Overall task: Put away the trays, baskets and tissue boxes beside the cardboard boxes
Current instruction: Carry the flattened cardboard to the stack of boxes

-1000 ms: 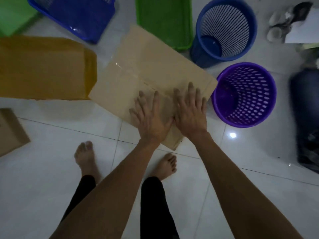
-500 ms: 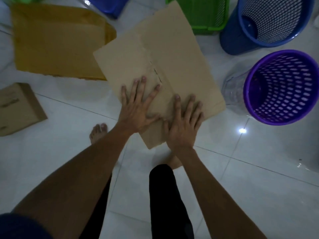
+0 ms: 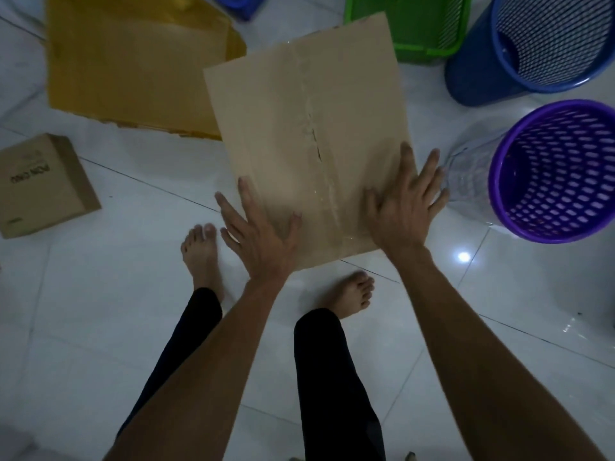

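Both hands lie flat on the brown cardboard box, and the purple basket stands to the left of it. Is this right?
No. The head view shows the purple basket to the right of the brown cardboard box; the left hand and right hand do lie flat on it.

Bare white tiled floor (image 3: 83,327) lies open across the lower left and lower right of the frame. A purple perforated plastic basket (image 3: 545,235) and a blue round mesh plastic basket (image 3: 472,71) crowd the right edge, a green plastic tray (image 3: 416,53) blocks the top, and a small brown cardboard box (image 3: 43,188) sits at centre left.
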